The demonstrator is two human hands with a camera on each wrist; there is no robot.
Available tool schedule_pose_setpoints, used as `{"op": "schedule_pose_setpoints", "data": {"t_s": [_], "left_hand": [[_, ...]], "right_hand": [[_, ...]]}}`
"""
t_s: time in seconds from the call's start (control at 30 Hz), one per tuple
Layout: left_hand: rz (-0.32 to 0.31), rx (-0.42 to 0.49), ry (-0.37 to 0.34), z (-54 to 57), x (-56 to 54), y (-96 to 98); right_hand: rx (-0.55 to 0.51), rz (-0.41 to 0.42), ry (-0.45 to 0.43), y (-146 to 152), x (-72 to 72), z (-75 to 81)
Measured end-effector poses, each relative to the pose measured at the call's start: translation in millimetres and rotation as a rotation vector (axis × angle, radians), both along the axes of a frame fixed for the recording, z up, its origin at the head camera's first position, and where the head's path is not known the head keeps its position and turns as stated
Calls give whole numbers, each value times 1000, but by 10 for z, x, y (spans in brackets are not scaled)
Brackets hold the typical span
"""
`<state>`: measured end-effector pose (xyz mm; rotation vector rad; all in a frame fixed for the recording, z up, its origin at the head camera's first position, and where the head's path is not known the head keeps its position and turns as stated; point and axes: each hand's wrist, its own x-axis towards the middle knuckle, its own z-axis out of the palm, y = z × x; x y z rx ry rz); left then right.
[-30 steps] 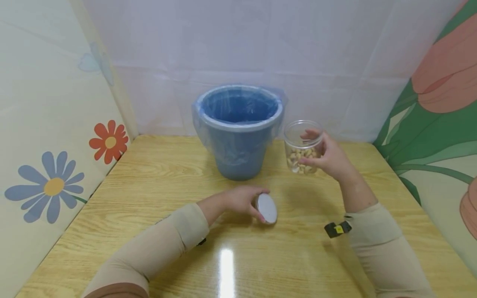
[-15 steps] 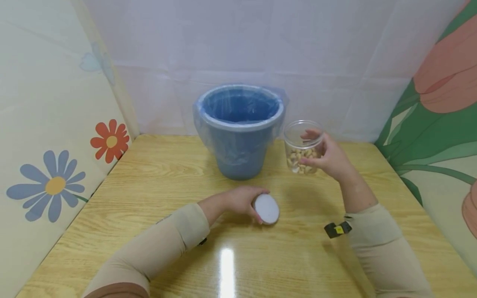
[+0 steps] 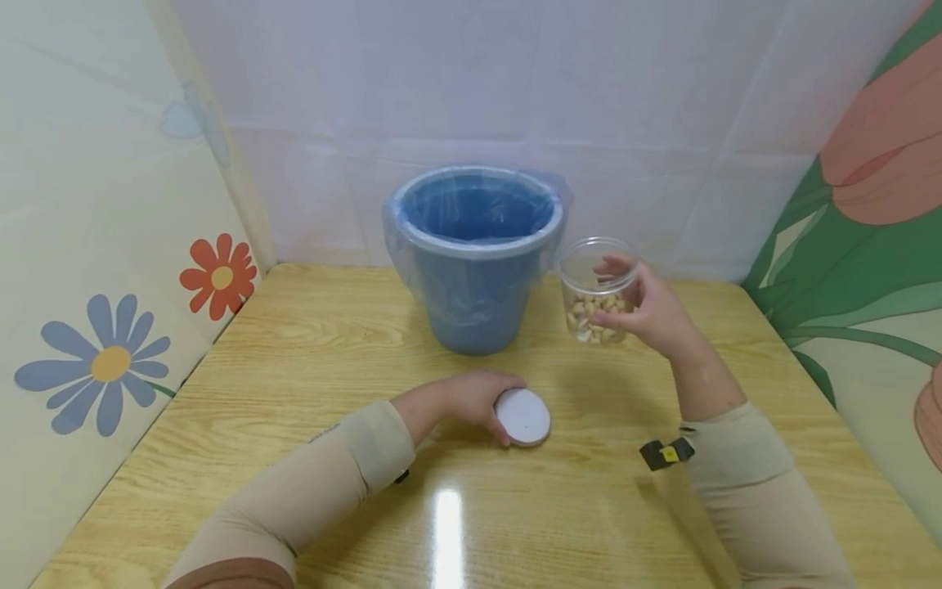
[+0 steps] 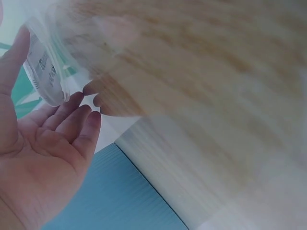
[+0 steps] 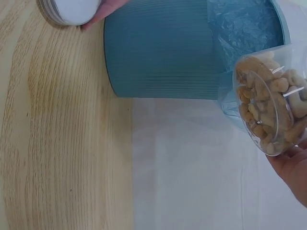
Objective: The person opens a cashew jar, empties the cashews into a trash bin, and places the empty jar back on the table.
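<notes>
My left hand [image 3: 471, 401] holds a round white jar lid [image 3: 525, 418] by its edge, low over the table, thumb on the near side and fingers on the far side. The lid's white face is turned up toward the head camera. In the left wrist view the lid [image 4: 44, 72] sits between the thumb and fingertips. Right of the bucket, my right hand [image 3: 651, 307] grips a clear, lidless plastic jar [image 3: 577, 282] above the table. Pale curved nuts that look like cashews [image 5: 268, 103] fill its lower part.
A blue bucket [image 3: 474, 298] stands at the back middle of the wooden table [image 3: 316, 327], lined with a thin clear bag [image 3: 401, 254] folded over its rim. A white sheet [image 3: 471, 82] hangs behind it. Flower-painted panels [image 3: 103, 204] border both sides.
The left hand has tipped the lid from a steep tilt to a flatter one, its white face turning upward. The right hand and jar have stayed in place.
</notes>
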<state>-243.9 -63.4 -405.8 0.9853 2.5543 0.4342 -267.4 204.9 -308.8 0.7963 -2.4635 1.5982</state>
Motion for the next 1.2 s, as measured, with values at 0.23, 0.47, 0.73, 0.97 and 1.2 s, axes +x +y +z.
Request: {"op": "schedule_pose_setpoints", "data": {"t_s": [0.23,0.47,0.73,0.97,1.2], "left_hand": [[-22,-3,-3,23,12,-3],[-38,8,-21,46,53,0],[-26,17,-41,52,45,-6],[-87,74,-29,63,43,-24],[-89,109,-30,211,79,0]], "right_hand": [[-2,-5,2,-4,-6,3],[17,-18,0,-7,-4,9],[5,-11,-5,-11,-8,16],[-1,2,-12,-11,-3,32],[-4,1,-12,-22,-2,36]]}}
